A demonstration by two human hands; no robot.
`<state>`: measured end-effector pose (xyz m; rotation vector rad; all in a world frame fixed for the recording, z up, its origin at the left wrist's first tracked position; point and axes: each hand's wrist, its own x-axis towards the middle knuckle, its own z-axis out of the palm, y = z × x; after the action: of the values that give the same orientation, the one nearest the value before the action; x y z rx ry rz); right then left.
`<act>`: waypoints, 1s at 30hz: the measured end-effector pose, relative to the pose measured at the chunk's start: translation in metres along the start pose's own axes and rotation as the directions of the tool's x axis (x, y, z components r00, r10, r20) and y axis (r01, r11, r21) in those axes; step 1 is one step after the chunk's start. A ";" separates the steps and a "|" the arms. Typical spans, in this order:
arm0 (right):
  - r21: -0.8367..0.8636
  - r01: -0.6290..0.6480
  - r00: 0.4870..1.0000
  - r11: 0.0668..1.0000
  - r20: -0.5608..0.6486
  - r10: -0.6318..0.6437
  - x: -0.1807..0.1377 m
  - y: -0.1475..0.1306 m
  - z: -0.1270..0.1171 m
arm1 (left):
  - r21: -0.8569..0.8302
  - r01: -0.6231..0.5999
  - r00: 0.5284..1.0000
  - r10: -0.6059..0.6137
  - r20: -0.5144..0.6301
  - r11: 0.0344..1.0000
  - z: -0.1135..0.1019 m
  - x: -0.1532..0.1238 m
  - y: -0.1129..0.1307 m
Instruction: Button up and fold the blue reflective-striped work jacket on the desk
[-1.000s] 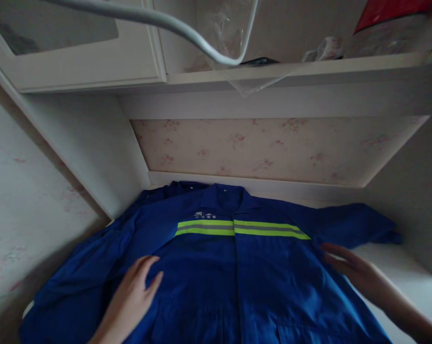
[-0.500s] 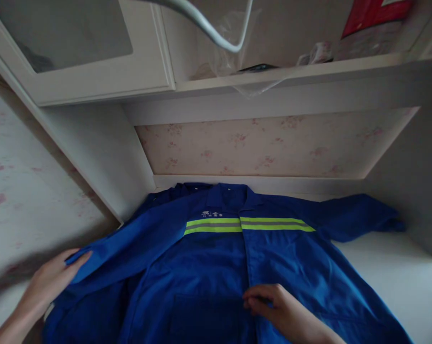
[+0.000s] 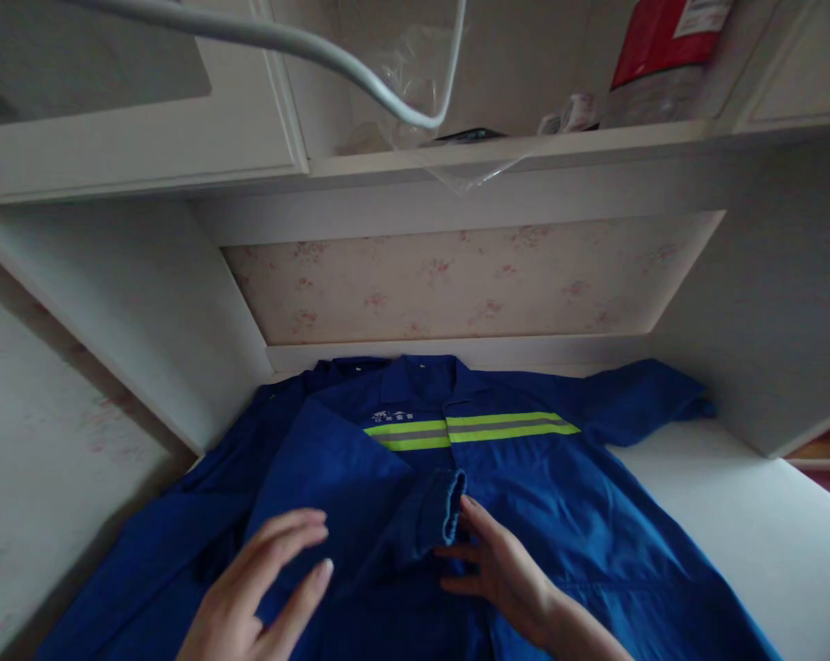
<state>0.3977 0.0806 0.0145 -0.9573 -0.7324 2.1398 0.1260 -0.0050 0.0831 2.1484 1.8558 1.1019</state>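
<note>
A blue work jacket (image 3: 525, 496) with a yellow-green and grey reflective stripe (image 3: 504, 426) lies front up, collar toward the back wall. Its left-side sleeve (image 3: 380, 505) is folded across the chest, the cuff opening facing right. At that cuff is my right hand (image 3: 508, 569), its fingers closed on the cuff's edge. My left hand (image 3: 260, 588) hovers over the sleeve nearer the shoulder, fingers apart and holding nothing. Another blue garment (image 3: 160, 551) lies partly hidden beneath the jacket at the left.
White side panels (image 3: 173, 285) and an overhead shelf (image 3: 594, 142) enclose the white surface (image 3: 704, 496). A clear plastic bag (image 3: 466, 174) hangs over the shelf edge. A white cable (image 3: 305, 50) loops down in front. On the shelf stands a red-labelled container (image 3: 669, 46).
The sleeve that my left hand held out to the left now lies across the jacket's front. My left hand has let go; my right hand has taken the cuff. The view has shifted right.
</note>
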 end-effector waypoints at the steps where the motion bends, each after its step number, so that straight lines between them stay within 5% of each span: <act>1: 0.002 0.005 1.000 1.000 -0.025 -0.005 -0.001 -0.001 -0.004 | 0.045 0.032 0.999 -0.031 -0.004 0.998 0.001 0.010 -0.014; 5: -0.038 -0.008 0.988 0.999 -0.154 0.002 -0.001 -0.006 -0.008 | 0.095 0.003 0.984 -0.019 0.178 0.996 0.035 0.031 -0.042; 10: -0.404 0.067 0.956 0.912 -0.235 -0.175 -0.003 -0.017 -0.020 | 0.143 -0.151 0.963 0.113 0.243 0.978 0.083 0.027 -0.028; 14: -0.585 -0.061 0.975 0.809 -0.208 -0.077 -0.021 -0.039 -0.060 | 0.247 -0.228 0.966 0.187 0.179 0.942 0.106 0.027 -0.028; 16: -0.641 -0.094 0.993 0.762 -0.114 0.026 -0.031 -0.059 -0.090 | 0.316 -0.258 0.956 0.194 0.222 0.913 0.120 0.024 -0.034; 18: -0.649 -0.080 0.991 0.756 -0.135 -0.011 -0.038 -0.085 -0.127 | 0.375 -0.297 0.938 0.195 0.286 0.878 0.134 0.019 -0.041; 20: -0.534 -0.021 0.906 0.845 -0.368 -0.210 -0.042 -0.117 -0.167 | 0.412 -0.329 0.922 0.196 0.333 0.850 0.146 0.013 -0.047; 23: -0.316 0.180 0.582 0.931 -0.729 -0.360 -0.043 -0.161 -0.228 | 0.447 -0.351 0.918 0.208 0.338 0.823 0.154 0.009 -0.054; 25: -0.271 0.248 0.461 0.930 -0.811 -0.359 -0.042 -0.182 -0.259 | 0.468 -0.369 0.919 0.238 0.316 0.803 0.156 0.010 -0.058; 27: -0.243 0.270 0.422 0.932 -0.839 -0.342 -0.038 -0.195 -0.279 | 0.488 -0.391 0.916 0.279 0.288 0.781 0.157 0.011 -0.061; 30: -0.199 0.334 0.442 0.921 -0.830 -0.340 -0.023 -0.210 -0.285 | 0.503 -0.413 0.910 0.322 0.261 0.759 0.160 0.011 -0.066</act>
<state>0.7071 0.2539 0.0097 -1.5368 -0.3480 1.0484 0.1626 0.0814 -0.0624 2.9207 1.8857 0.4175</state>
